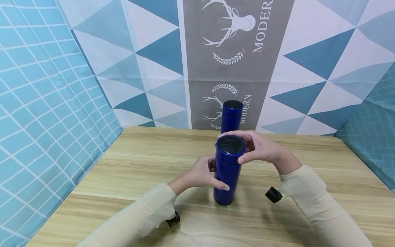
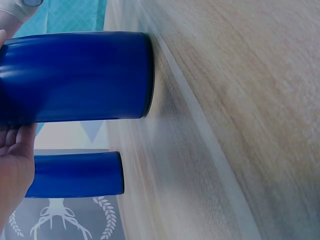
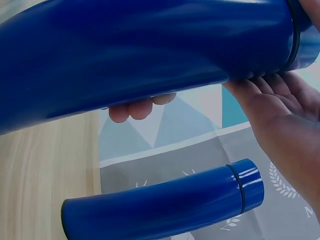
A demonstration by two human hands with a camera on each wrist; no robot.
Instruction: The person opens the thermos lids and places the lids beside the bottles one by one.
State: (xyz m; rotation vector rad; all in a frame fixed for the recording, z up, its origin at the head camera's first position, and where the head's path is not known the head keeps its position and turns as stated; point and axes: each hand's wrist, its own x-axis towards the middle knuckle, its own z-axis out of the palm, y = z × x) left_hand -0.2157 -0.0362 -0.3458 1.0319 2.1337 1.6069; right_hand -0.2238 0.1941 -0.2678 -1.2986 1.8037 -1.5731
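Note:
A dark blue thermos flask [image 1: 229, 171] with a black-topped lid [image 1: 230, 145] stands nearly upright between both hands, its base close to the wooden tabletop. My left hand [image 1: 199, 171] grips the flask's body from the left, with the thumb across the near side. Higher up, my right hand [image 1: 262, 147] holds it around the lid end, thumb in front and the other fingers behind. In the right wrist view, several left fingertips [image 3: 140, 109] show beyond the flask's underside. A second blue flask [image 1: 231, 118] stands upright farther back, partly hidden by the right hand.
The wooden table [image 1: 139, 161] ends at a patterned cloth backdrop [image 1: 154, 55] behind the second flask. A blue tile-patterned cloth [image 1: 40, 103] hangs along the left side, and another teal one [image 1: 373, 130] along the right. Small black devices [image 1: 273, 195] sit under the wrists.

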